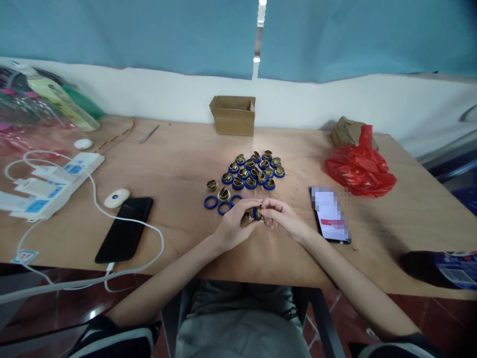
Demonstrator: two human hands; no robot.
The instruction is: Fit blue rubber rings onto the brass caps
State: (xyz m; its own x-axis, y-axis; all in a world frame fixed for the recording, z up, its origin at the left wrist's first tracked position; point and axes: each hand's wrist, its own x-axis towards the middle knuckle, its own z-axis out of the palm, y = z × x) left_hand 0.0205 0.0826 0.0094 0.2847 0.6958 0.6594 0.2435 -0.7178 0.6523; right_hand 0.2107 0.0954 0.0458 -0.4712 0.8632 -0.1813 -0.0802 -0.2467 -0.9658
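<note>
My left hand and my right hand meet just above the wooden table, near its front edge. Between their fingertips they pinch a small brass fitting with a blue ring. A second brass piece sits in the left hand's fingers. Just beyond the hands lie loose blue rings and single brass fittings. Farther back is a cluster of several brass fittings with blue rings on them.
A small open cardboard box stands at the back. A red plastic bag lies at the right, a lit phone beside my right hand. At the left are a black phone, power strips and white cables.
</note>
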